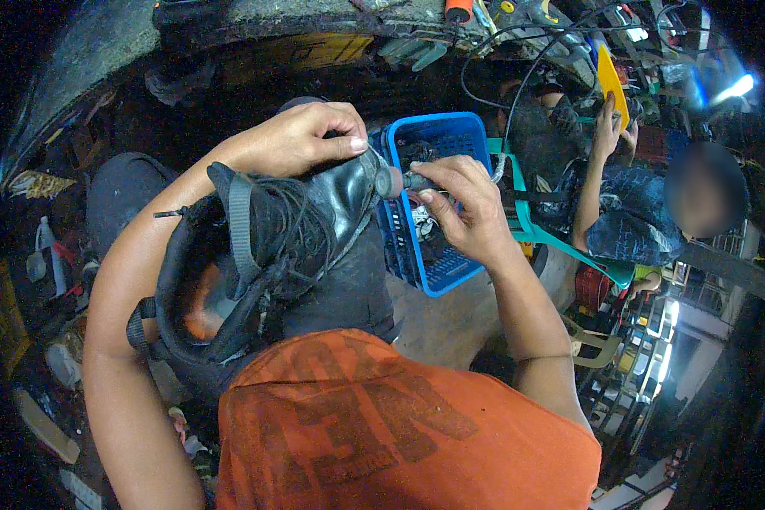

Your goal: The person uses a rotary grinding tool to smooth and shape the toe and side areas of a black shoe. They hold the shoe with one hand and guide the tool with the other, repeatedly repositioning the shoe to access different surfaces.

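A black lace-up boot lies across my lap, its laces and pull tab showing and its opening toward my body. My left hand has its fingers curled over the toe end, gripping it at the edge. My right hand holds a slim dark hand tool with a round, worn pinkish head, which is at the edge of the boot's sole near the toe; whether it touches cannot be told exactly. Just beyond my right hand stands a blue plastic basket with small items inside that I cannot make out.
A co-worker on the right holds a yellow flat object. A turquoise plastic stool stands beside the basket. A dark, worn bench edge runs along the top, with cables and tools. Assorted clutter lies at the left.
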Demonstrator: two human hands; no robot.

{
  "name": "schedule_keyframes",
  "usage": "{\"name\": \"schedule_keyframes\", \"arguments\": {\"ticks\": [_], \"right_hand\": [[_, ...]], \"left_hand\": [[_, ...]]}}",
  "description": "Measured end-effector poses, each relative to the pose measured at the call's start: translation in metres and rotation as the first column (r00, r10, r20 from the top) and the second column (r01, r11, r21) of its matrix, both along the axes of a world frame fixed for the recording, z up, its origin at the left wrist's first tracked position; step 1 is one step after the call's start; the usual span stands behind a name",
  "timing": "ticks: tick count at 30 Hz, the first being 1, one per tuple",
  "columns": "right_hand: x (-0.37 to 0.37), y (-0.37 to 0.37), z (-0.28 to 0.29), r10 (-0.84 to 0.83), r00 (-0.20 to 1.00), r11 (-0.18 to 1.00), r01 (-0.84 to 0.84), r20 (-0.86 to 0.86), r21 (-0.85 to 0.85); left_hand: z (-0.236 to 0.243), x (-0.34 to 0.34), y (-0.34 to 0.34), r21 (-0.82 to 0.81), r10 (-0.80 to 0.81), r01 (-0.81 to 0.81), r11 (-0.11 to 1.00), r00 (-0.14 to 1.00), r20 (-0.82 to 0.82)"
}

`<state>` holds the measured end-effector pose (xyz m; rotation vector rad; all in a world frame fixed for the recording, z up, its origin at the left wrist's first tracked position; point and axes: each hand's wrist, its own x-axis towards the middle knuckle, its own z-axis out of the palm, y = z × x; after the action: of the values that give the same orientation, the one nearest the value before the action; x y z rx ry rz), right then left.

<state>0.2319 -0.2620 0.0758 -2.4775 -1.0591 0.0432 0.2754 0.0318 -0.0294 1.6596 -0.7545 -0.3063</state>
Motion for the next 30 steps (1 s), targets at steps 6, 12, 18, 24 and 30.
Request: {"name": "schedule_keyframes", "arguments": {"ticks": [6,12,18,24,30], "right_hand": [[-0.004,0.002,0.003,-0.015,1.0,0.999,0.016,0.017,-0.05],[-0.005,0.005,0.003,0.001,1.0,0.999,0.0,0.024,-0.045],[-0.007,0.006,-0.001,0.014,0.998,0.999,-0.011,0.058,-0.053],[-0.011,0.004,-0.005,0.011,0.999,0.998,-0.008,0.051,-0.057],[-0.011,0.002,-0.01,0.015,0.999,1.0,-0.014,0.047,-0.028]], "left_hand": [[0.0,-0.002,0.0,-0.002,0.014,-0.013,1.0,1.0,0.019],[0.001,-0.003,-0.001,-0.015,0.023,-0.023,1.0,1.0,0.001],[-0.001,-0.006,-0.003,-0.012,0.039,-0.039,0.999,0.999,0.017],[-0.003,-0.008,-0.002,0.054,-0.02,0.023,0.998,0.998,-0.058],[-0.005,-0.009,-0.006,0.001,0.05,-0.05,0.999,0.999,0.006]]}}
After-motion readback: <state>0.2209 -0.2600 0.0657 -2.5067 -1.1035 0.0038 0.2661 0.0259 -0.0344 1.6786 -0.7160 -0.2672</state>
